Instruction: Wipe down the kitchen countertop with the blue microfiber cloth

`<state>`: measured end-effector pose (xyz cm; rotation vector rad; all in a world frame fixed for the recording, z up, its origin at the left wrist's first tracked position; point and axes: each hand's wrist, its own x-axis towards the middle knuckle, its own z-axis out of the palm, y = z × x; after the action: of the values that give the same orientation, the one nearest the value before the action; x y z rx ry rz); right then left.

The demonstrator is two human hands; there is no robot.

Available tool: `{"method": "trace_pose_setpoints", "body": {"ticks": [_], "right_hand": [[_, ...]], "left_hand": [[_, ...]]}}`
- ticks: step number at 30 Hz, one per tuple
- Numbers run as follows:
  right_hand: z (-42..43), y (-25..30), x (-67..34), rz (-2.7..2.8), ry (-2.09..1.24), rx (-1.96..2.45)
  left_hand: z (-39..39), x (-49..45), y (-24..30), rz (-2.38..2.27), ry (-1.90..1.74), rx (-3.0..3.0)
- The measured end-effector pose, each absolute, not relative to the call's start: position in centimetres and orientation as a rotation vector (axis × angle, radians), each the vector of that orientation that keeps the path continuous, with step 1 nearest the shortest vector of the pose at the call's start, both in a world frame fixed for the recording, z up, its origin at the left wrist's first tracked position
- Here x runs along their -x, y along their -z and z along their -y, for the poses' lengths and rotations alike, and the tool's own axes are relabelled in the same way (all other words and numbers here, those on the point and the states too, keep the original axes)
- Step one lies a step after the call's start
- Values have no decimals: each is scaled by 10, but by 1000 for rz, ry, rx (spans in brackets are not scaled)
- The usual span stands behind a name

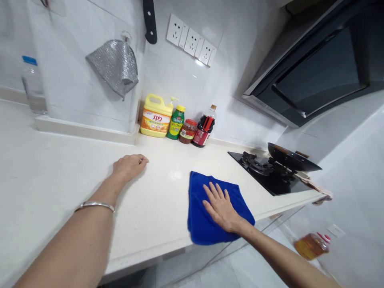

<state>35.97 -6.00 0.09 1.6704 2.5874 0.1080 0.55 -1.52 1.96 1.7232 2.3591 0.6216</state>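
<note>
My right hand (221, 208) lies flat on a folded blue cloth (199, 220), its fingers spread and pressing on the top. The cloth rests on the white countertop (156, 200), and its near corner hangs slightly over the front edge. Farther left, my left hand (129, 166) leans on the bare counter with its fingers curled in, and no object shows in them. A silver bangle (94, 205) circles that wrist.
Along the wall stand a yellow detergent jug (156, 116), a green bottle (176, 124), a red-lidded jar (188, 132) and a dark sauce bottle (204, 130). To the right, a wok (292, 158) sits on the gas hob (270, 176) below the range hood (324, 68).
</note>
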Motion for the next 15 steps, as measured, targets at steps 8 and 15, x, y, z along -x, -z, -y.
{"method": "trace_pose_setpoints", "body": {"ticks": [8, 15], "right_hand": [[85, -14, -279, -2834, 91, -1315], [73, -15, -224, -2953, 201, -1109]], "left_hand": [[18, -9, -23, -2370, -587, -1726], [17, -7, -22, -2361, -630, -1696]]}}
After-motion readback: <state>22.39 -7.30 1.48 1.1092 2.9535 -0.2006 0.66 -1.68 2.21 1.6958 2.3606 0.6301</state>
